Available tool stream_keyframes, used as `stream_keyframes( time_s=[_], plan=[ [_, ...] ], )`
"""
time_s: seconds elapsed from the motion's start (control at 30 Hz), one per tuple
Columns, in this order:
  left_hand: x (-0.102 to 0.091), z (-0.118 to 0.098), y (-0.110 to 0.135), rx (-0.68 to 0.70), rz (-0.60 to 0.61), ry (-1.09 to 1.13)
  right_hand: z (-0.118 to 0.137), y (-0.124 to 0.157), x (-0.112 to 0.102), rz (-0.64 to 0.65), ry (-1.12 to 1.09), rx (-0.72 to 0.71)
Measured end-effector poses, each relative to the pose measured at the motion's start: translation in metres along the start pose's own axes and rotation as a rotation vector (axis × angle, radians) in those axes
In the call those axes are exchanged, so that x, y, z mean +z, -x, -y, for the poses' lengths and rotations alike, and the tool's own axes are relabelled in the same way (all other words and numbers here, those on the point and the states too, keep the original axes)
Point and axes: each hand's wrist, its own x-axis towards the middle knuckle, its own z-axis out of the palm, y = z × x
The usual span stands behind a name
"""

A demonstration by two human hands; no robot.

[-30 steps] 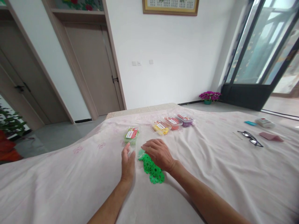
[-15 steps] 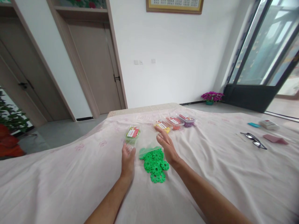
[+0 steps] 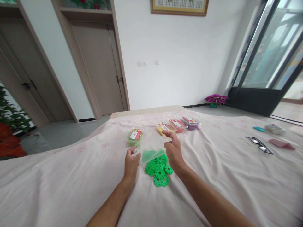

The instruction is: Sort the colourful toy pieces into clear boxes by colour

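Observation:
A heap of green snowflake building discs (image 3: 159,171) lies on the sheet between my hands. Just behind it is a see-through plastic container (image 3: 151,155), through which green shows; whether it is a box or a bag I cannot tell. My left hand (image 3: 132,164) pinches its left end between thumb and fingers. To the right of the heap, my right hand (image 3: 175,153) has its index finger stretched forward, the thumb apart and the other fingers bent, with nothing visible in it. Beyond my left hand sits a labelled clear box of light green pieces (image 3: 135,136).
Further back, labelled clear boxes with yellow (image 3: 165,127), orange (image 3: 178,125) and purple pieces (image 3: 190,122) stand in a row. Toward the right lie glasses (image 3: 259,145), a pink cloth-like piece (image 3: 281,143), a blue item (image 3: 259,129) and a white packet (image 3: 275,129) on the wrinkled sheet (image 3: 78,183).
My right hand's fingers have gone from flat and spread to partly bent, with the index finger still out. The clear container in my left hand has shifted slightly. The discs lie as before.

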Motion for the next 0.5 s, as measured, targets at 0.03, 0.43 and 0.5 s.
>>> stream_keyframes(
  time_s=[0.03,0.43,0.5],
  plan=[
    [0.000,-0.002,0.002,0.026,0.017,-0.030,0.003,0.000,0.000,-0.020,-0.007,0.009],
    [0.011,-0.012,0.019,0.004,0.101,0.082,-0.006,0.003,0.005,-0.177,-0.265,0.190],
    [0.008,-0.012,0.015,-0.024,0.080,0.120,-0.006,0.004,0.006,-0.103,-0.301,0.201]
  ],
)
